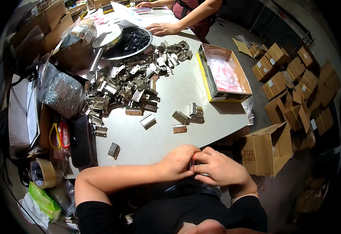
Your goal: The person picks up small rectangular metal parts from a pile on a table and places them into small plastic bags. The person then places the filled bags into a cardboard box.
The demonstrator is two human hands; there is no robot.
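Presently your left hand (177, 162) and right hand (217, 167) pinch together on a small clear red-edged plastic bag (194, 160) at the grey table's (178, 89) near edge, close to your body for control; loose silver metal hinges (131, 84) lie heaped toward the far left corner.

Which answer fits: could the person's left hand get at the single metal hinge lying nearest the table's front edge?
Probably yes. The left hand is at the table's front edge, and the metal hinge lies apart on bare tabletop with nothing between.
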